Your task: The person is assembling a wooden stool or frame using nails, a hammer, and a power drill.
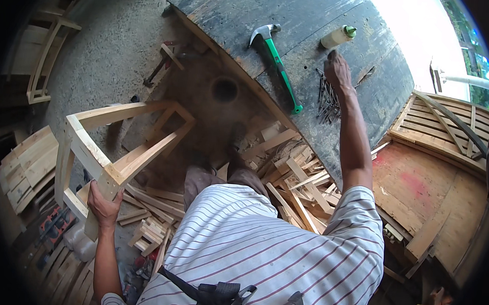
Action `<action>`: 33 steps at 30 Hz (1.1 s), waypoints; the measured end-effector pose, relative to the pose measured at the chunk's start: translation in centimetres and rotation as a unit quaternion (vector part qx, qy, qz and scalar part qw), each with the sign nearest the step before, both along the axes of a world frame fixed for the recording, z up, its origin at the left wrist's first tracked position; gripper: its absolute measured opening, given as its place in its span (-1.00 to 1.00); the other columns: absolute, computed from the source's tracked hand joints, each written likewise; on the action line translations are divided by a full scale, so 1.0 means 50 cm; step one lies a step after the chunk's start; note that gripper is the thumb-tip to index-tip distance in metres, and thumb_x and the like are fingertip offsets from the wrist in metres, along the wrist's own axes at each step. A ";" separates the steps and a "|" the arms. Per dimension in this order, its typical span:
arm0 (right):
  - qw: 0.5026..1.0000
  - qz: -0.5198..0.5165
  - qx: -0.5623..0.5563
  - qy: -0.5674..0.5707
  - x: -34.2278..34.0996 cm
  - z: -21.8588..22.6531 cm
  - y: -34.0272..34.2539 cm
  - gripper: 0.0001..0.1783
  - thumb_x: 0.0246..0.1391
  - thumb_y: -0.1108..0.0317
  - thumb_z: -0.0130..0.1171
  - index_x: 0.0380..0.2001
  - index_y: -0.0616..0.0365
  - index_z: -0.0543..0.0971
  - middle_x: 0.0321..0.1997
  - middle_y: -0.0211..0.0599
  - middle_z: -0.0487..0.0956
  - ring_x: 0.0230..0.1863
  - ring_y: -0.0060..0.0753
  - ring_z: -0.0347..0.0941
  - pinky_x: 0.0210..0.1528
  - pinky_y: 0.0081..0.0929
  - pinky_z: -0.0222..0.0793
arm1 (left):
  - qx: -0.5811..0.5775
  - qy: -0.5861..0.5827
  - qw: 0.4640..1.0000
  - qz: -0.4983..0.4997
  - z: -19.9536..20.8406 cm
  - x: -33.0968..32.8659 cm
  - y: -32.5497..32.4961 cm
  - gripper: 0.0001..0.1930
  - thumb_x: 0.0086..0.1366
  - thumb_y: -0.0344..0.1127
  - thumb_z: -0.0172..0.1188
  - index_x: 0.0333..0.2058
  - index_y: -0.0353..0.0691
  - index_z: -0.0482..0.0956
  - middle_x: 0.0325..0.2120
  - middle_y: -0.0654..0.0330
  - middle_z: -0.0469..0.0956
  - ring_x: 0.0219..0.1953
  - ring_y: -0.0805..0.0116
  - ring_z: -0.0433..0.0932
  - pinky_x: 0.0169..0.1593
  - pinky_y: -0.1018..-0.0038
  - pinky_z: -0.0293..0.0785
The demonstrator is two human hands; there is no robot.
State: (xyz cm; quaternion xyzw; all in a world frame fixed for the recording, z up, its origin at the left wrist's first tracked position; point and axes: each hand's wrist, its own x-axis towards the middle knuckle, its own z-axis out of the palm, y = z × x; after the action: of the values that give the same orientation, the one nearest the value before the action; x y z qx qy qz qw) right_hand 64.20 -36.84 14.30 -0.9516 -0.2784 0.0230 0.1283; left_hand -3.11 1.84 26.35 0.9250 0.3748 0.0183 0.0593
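Observation:
My left hand [105, 203] is wrapped around a corner leg of a wooden frame [86, 145], built of pale battens and held up off the floor at my left. Over the dark workbench [223, 12], my right arm reaches forward. My right hand [338, 74] has its fingers curled together just below a squeeze bottle [334, 38] with a green cap, which lies tilted; whatever is in those fingers is hidden. Beside that hand, a pile of nails [327, 101] is spread on the bench. A claw hammer [280, 69] with a green and black handle lies left of the nails.
Offcuts and loose battens [303, 182] are heaped under the bench edge and around my feet. A slatted wooden panel [447, 123] and a plywood board [417, 187] are at the right. Another wooden frame [41, 62] stands at the far left, above stacked boards [28, 167].

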 end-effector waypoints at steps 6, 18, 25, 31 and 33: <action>0.983 0.044 -0.168 0.060 0.019 -0.050 -0.092 -0.72 0.20 0.22 0.03 -0.21 0.22 0.54 -0.23 0.19 0.61 -0.12 0.29 0.55 -0.12 0.07 0.43 | -0.017 0.011 1.000 0.011 0.011 0.018 -0.006 -0.17 -0.03 0.13 0.50 -0.01 -0.41 0.37 -0.25 -0.26 0.51 -0.15 -0.35 0.50 -0.09 -0.04 0.43; 0.985 0.143 -0.058 -0.072 -0.084 0.086 0.052 -0.79 0.16 0.28 0.06 -0.28 0.19 0.54 -0.29 0.01 0.62 -0.19 0.17 0.53 -0.11 -0.02 0.40 | -0.018 -0.136 0.990 -0.029 0.018 0.006 0.000 -0.32 -0.10 0.07 0.57 -0.17 -0.29 0.46 -0.31 -0.05 0.61 -0.26 -0.04 0.66 -0.18 0.15 0.59; 0.896 0.413 0.136 0.090 -0.586 0.380 0.388 -0.86 0.19 0.45 0.22 -0.17 0.15 0.64 -0.36 -0.10 0.64 -0.33 -0.07 0.63 -0.31 -0.30 0.48 | 0.018 -0.174 0.983 -0.060 -0.007 -0.009 0.011 -0.32 -0.08 0.11 0.54 -0.23 -0.31 0.42 -0.39 -0.05 0.59 -0.31 -0.07 0.65 -0.22 0.14 0.58; 0.795 0.595 0.120 -0.017 -0.928 0.460 0.572 -0.89 0.14 0.35 0.19 -0.32 0.15 0.59 -0.37 -0.12 0.61 -0.32 0.08 0.58 -0.32 -0.12 0.46 | 0.009 -0.179 0.983 -0.046 -0.009 -0.012 0.008 -0.30 -0.05 0.17 0.51 -0.24 -0.35 0.45 -0.40 -0.09 0.60 -0.30 -0.09 0.66 -0.19 0.12 0.59; 0.778 0.628 0.019 -0.017 -0.971 0.450 0.608 -0.87 0.14 0.35 0.13 -0.43 0.17 0.52 -0.45 -0.09 0.57 -0.35 0.08 0.57 -0.37 -0.08 0.40 | 0.003 -0.185 0.982 -0.040 -0.006 -0.014 0.004 -0.29 -0.04 0.18 0.51 -0.23 -0.36 0.46 -0.38 -0.10 0.61 -0.29 -0.09 0.66 -0.18 0.13 0.60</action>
State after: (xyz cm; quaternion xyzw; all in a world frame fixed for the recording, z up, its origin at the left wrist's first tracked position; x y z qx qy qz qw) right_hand 15.63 -6.44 36.78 -0.5632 -0.8167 0.0773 0.0990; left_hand -3.80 2.05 26.06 0.9203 0.3196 0.1878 0.1255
